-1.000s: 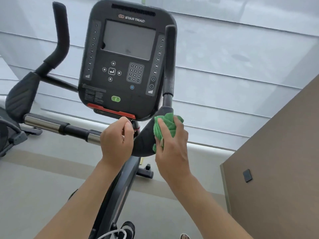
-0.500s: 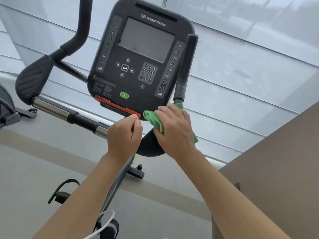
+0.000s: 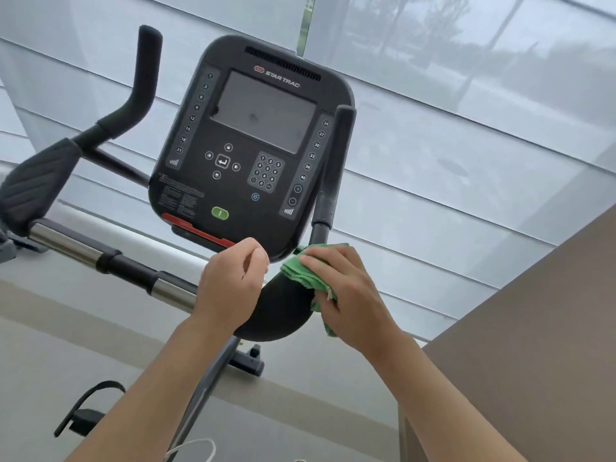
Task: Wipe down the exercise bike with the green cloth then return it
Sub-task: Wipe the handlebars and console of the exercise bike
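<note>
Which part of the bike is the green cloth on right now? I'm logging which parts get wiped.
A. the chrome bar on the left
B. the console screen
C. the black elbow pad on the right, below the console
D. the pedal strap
C: the right hand presses the green cloth against the black elbow pad just below the console.

Window (image 3: 466, 135) covered by a translucent white blind, horizontal seams seen across it; daylight diffused through, dim tree shapes visible top right; pale sill (image 3: 140, 233) run below the blind; light grey floor (image 3: 66, 355) crossed by a beige band; brown panel (image 3: 533, 345) seen at right.
</note>
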A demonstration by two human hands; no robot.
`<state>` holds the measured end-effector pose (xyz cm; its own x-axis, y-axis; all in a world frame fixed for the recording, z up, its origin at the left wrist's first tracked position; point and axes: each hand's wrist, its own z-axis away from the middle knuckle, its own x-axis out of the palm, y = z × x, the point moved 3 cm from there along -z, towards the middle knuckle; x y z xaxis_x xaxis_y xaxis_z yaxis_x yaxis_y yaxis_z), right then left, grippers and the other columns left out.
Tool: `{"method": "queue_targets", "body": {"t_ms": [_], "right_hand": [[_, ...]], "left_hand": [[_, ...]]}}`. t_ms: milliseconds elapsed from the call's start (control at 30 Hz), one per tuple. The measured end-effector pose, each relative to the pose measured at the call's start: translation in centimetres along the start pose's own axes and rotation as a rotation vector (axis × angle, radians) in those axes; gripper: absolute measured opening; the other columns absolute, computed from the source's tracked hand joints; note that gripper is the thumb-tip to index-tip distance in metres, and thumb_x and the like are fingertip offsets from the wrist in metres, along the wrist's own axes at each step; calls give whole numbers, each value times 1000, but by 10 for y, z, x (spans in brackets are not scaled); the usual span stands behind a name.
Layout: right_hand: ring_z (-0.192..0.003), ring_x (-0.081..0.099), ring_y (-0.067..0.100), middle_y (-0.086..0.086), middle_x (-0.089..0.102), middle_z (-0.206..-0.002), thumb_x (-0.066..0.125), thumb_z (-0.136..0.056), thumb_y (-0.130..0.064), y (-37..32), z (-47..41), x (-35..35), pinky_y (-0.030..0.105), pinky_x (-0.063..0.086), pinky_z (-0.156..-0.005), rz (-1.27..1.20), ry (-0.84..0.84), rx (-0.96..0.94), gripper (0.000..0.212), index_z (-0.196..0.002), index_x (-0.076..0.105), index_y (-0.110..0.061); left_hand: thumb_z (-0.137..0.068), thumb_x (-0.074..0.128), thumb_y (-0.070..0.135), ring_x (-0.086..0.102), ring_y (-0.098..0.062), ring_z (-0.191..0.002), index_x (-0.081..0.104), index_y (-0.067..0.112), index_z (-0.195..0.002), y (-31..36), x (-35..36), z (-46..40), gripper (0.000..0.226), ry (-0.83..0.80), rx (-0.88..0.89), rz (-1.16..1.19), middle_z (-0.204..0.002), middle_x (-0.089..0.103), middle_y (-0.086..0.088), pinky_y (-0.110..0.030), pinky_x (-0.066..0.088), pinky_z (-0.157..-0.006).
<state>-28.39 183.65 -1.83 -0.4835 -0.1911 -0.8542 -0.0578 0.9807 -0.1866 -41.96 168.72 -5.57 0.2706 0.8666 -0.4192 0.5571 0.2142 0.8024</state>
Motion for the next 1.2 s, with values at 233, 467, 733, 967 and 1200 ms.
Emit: {"method": "queue_targets", "body": {"t_ms": [233,467,733,967,1200], "right_hand": [[-126,52,26,4,66,-135,57,-83,11,50,-59,-70,19,37,-113,-22,233,44,55,-135,68,-3],[-127,52,29,4,65,-136,58,-89,8,89,-144,-107,25,40,-113,37,308,-57,50,-137,67,-3],[-114,57,32,5,64,-124,73,-91,-31,104,-246,-79,45,50,-102,94,103,25,35,-122,71,-14],[-75,66,19,-7,63,-67,69,-82,-53,111,-277,-66,28,44,-65,294,-43,119,32,-75,68,-22],[-61,75,16,-3,78,-71,83,-86,-35,124,-261,-73,45,66,-67,-458,28,160,14,-79,80,-23]], "left_hand": [[-102,51,23,63,-10,-71,61,26,-82,45,41,-50,22,-23,-25,-52,-71,65,8,-34,51,-64],[-101,52,25,60,-9,-73,53,25,-89,43,72,-52,12,15,-145,-143,-80,62,10,-28,45,-62],[-101,55,25,53,-10,-53,48,26,-79,33,78,-51,23,81,-35,-341,-61,52,11,-24,47,-49],[-100,57,27,47,-13,-43,44,27,-72,29,86,-52,30,74,-24,-454,-51,44,9,-22,42,-42],[-100,57,26,41,-10,-41,42,25,-66,30,89,-52,37,55,-35,-486,-49,39,11,-16,31,-44]]}}
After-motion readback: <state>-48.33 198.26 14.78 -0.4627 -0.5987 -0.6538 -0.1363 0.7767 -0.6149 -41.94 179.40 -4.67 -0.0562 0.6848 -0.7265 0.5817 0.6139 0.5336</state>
